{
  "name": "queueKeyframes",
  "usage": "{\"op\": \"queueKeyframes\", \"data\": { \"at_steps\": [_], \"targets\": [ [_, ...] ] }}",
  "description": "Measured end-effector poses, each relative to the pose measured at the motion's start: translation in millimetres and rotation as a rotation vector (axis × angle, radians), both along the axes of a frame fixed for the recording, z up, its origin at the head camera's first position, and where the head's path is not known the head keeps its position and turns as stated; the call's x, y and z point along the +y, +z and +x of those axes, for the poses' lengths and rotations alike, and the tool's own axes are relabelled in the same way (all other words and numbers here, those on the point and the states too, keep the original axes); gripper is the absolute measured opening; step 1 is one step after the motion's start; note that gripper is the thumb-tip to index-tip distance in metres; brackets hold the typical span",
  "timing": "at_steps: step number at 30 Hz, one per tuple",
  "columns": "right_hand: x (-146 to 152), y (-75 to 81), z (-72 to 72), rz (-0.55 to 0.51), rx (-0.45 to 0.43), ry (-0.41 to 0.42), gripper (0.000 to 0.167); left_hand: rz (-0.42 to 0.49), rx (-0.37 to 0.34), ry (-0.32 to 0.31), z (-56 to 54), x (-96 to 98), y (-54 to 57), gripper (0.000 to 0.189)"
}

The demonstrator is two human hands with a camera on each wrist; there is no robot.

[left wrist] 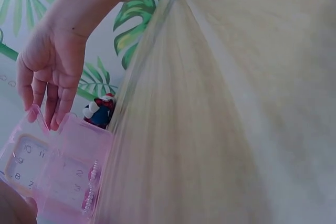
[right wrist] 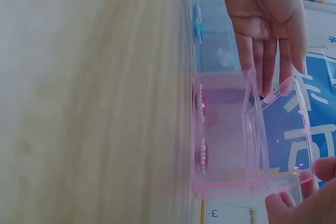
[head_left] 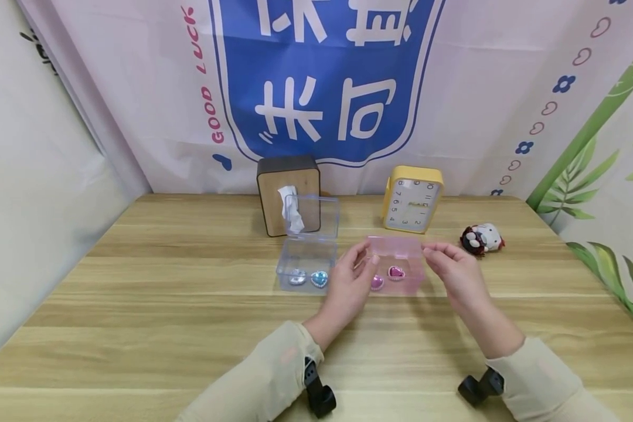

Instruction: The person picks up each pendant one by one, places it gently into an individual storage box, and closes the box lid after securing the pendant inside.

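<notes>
A see-through pink plastic box stands on the table, its hinged lid tilted partway up. Inside lie two pink gems with pearly rims, one a heart-shaped gem. My left hand pinches the lid at its left corner, thumb in front and fingers behind. At the opposite corner, my right hand holds the lid between thumb and fingertips. Left of it stands a see-through blue box with its lid raised, holding a clear gem and a blue heart gem. My left hand partly covers the pink box.
Behind the blue box stands a wood-fronted tissue box with a tissue sticking out. A yellow clock is behind the pink box. To the right lies a small plush doll. The wooden table ends at a printed cloth backdrop.
</notes>
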State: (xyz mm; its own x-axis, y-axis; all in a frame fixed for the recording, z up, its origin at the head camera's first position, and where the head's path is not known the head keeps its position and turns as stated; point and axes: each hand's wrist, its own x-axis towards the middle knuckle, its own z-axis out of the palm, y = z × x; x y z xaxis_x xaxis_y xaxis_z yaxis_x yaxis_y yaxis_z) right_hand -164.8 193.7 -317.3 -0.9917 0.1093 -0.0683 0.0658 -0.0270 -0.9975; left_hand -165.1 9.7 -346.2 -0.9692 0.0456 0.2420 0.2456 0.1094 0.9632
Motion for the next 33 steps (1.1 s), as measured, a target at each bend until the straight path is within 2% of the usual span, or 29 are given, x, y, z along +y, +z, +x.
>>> {"op": "queueKeyframes", "data": {
  "at_steps": [8,18,25,33],
  "targets": [
    [-4.3,-4.1,5.5,-0.021,-0.039,-0.021,0.017,-0.022,0.036,0.032,-0.4,1.6,-4.9,0.031],
    [-7.7,-10.2,10.7,-0.107,-0.071,-0.048,0.022,-0.011,-0.009,0.043,0.5,3.5,-9.2,0.028],
    [-10.9,-14.4,10.8,-0.134,-0.081,-0.077,0.023,0.079,-0.05,0.039,0.6,6.1,-12.0,0.026],
    [-13.4,-18.2,12.4,-0.143,-0.095,-0.11,0.021,0.121,-0.088,0.05,1.0,9.3,-15.3,0.026]
  ]
}}
